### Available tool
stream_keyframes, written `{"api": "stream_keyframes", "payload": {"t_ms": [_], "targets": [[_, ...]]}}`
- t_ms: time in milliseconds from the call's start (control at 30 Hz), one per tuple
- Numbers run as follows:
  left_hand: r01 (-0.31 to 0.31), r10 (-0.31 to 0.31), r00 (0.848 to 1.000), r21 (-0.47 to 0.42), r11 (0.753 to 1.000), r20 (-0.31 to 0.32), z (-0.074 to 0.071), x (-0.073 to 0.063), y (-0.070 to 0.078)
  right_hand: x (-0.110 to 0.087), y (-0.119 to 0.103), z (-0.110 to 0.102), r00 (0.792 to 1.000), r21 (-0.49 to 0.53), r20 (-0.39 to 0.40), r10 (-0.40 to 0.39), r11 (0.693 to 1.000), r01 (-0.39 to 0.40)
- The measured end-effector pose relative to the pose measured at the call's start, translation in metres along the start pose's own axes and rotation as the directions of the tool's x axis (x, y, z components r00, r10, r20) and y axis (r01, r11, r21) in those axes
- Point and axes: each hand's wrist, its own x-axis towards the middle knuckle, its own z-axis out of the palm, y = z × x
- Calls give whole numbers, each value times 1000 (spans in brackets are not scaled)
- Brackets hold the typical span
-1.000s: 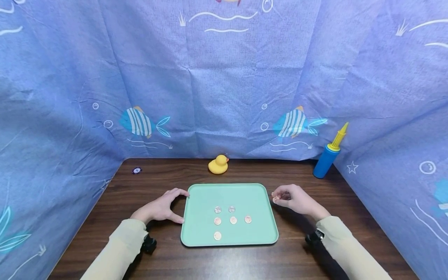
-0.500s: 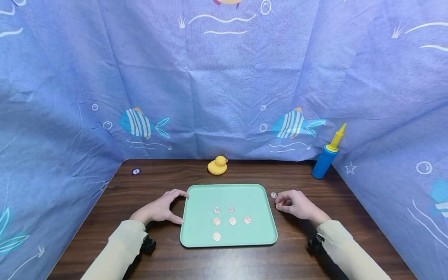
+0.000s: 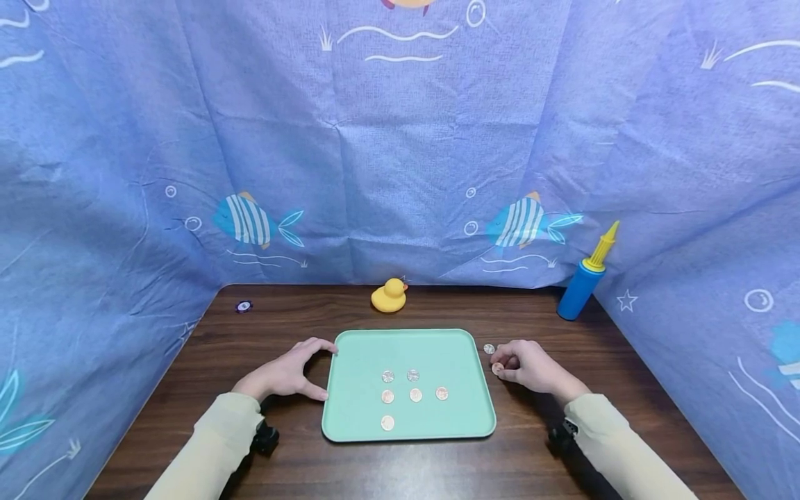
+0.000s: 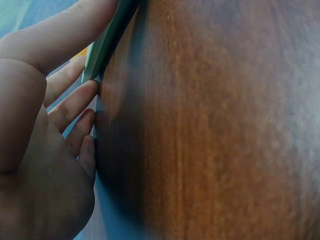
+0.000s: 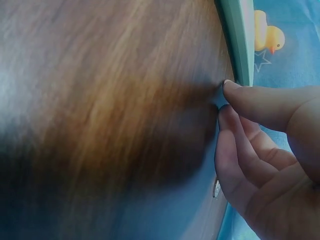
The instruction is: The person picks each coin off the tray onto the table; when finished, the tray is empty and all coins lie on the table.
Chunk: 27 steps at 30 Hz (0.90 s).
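One flat, coppery coin lies just right of the mint-green, round-cornered tray, thumb and fingertips of the right hand narrowed around it; so thin, it could slip and nudge the neighbouring silvery coin. Should the wide-spread left hand push, the smooth tray might skid across the wood-grain tabletop.

A mint-green rectangular tray lies flat midway between the left and right edges of the tabletop, bearing two silvery coins, three coppery coins in a row and a pale coin toward its near edge, with another silvery coin and a pinched coppery coin beside its right edge.
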Motion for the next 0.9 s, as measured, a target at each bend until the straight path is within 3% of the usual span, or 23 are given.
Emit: {"api": "stream_keyframes", "payload": {"t_ms": [900], "targets": [[26,-26,1000,5,1000,-2,0,2,-2,3,5,3,997,-22,17,73,997,-72]]}}
